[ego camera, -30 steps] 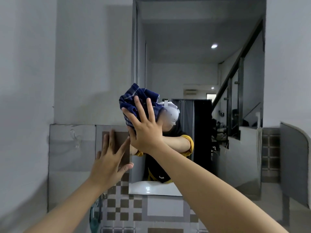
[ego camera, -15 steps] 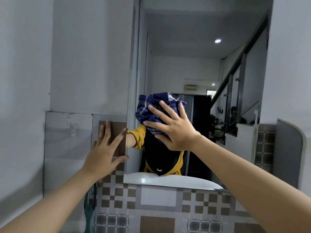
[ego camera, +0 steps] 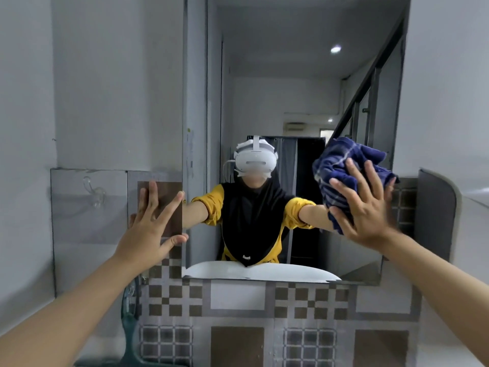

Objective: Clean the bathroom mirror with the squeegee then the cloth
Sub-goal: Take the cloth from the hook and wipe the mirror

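The tall wall mirror (ego camera: 296,75) fills the middle of the head view and reflects a person in a yellow and black top. My right hand (ego camera: 366,205) presses a crumpled dark blue cloth (ego camera: 341,165) flat against the glass near the mirror's right edge, fingers spread over it. My left hand (ego camera: 152,223) rests with spread fingers on the tiled wall just left of the mirror's lower left edge, thumb touching the frame, and holds nothing. A green handle (ego camera: 129,321), possibly the squeegee, hangs low at the left below my forearm.
Brown and grey patterned tiles (ego camera: 238,300) cover the wall under the mirror. A clear plastic hook (ego camera: 95,192) sticks to a grey panel at the left. A grey curved partition (ego camera: 436,215) stands right of the mirror.
My right hand has slid the cloth across the glass from the left-centre to the right edge. The left hand has stayed on the wall. The view has moved closer.
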`<state>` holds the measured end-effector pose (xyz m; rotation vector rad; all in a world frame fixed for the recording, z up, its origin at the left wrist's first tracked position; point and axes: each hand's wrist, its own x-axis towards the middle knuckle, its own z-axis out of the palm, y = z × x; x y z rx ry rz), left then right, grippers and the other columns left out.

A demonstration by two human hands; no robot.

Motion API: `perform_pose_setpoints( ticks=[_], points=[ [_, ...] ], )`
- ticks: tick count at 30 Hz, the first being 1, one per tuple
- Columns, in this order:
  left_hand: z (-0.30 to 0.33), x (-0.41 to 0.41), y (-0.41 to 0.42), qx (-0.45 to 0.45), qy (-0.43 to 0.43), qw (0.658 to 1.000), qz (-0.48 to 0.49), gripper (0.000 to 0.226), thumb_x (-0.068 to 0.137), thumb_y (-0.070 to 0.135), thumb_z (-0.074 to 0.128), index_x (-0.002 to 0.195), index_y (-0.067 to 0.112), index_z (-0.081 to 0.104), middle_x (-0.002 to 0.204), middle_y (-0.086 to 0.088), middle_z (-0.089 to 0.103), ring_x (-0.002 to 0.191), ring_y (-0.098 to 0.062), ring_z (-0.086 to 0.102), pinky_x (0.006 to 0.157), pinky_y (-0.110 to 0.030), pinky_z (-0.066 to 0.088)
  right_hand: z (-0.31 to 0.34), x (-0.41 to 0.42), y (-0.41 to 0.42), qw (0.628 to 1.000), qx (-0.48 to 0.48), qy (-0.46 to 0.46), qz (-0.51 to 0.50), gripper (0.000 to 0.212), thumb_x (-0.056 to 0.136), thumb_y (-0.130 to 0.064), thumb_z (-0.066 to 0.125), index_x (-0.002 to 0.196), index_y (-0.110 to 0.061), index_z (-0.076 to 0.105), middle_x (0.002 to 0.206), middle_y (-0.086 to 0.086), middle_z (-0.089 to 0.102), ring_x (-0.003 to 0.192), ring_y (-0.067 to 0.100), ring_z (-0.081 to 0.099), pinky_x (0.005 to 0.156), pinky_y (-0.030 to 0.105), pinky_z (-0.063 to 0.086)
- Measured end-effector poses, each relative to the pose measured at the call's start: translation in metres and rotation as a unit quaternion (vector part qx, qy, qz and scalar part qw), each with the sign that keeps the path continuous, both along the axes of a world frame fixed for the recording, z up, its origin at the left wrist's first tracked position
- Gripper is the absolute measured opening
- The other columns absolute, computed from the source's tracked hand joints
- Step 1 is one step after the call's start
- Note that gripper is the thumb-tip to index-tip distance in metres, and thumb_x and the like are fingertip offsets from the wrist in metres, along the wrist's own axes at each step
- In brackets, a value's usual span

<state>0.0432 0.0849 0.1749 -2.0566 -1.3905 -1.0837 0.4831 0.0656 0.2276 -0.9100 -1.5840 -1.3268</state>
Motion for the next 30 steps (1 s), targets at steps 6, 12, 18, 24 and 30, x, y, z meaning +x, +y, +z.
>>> perform_pose_setpoints(
  ticks=[6,12,18,24,30],
  points=[
    [-0.005,-0.011,-0.002,-0.003,-0.009,1.000,-0.002,0.091,0.068,0.062,0.044,0.135,0.058,-0.017,0.152,-0.002,-0.031,0.140,-0.029,-0.024,0.101,-0.069,0.023,-0.024,-0.020,0.004,0.986,-0.036,0.153,0.052,0.053,0.091,-0.040,0.045,0.138,-0.018,0.037,0.156,0.021,0.022,0.145,0.045,0.006,0.117,0.058,0.009],
    [-0.015,-0.008,-0.001,-0.019,0.002,1.000,-0.011,0.089,0.070,0.067,0.040,0.140,0.052,-0.013,0.151,0.000,-0.034,0.140,-0.030,-0.023,0.098,-0.068,0.032,-0.068,-0.073,0.001,0.947,-0.086,0.308,-0.009,0.059,0.090,-0.045,0.038,0.144,-0.026,0.026,0.162,0.013,0.008,0.147,0.037,0.000,0.110,0.069,0.004],
    [-0.013,0.004,-0.002,-0.013,0.020,1.000,-0.012,0.087,0.072,0.067,0.037,0.143,0.047,-0.009,0.151,0.001,-0.034,0.140,-0.031,-0.022,0.098,-0.065,0.029,-0.085,-0.126,0.008,0.951,-0.079,0.300,-0.008,0.057,0.088,-0.044,0.043,0.141,-0.029,0.031,0.157,0.016,0.022,0.145,0.041,0.012,0.101,0.077,0.010],
    [-0.011,0.010,-0.004,-0.018,0.026,0.999,-0.007,0.085,0.073,0.068,0.034,0.144,0.044,-0.007,0.148,-0.001,-0.038,0.138,-0.032,-0.025,0.103,-0.063,0.017,-0.078,-0.181,0.016,0.949,-0.082,0.305,0.004,0.061,0.086,-0.043,0.050,0.142,-0.034,0.030,0.157,0.010,0.019,0.145,0.041,0.013,0.100,0.080,0.014],
    [-0.024,0.005,-0.005,-0.038,0.056,0.998,0.008,0.102,0.079,0.051,0.061,0.140,0.046,-0.020,0.145,-0.002,-0.045,0.136,-0.030,-0.032,0.105,-0.049,0.002,-0.062,-0.231,0.023,0.961,-0.074,0.267,0.009,0.060,0.084,-0.042,0.052,0.141,-0.037,0.033,0.157,0.009,0.021,0.144,0.039,0.013,0.101,0.078,0.011]
  ],
)
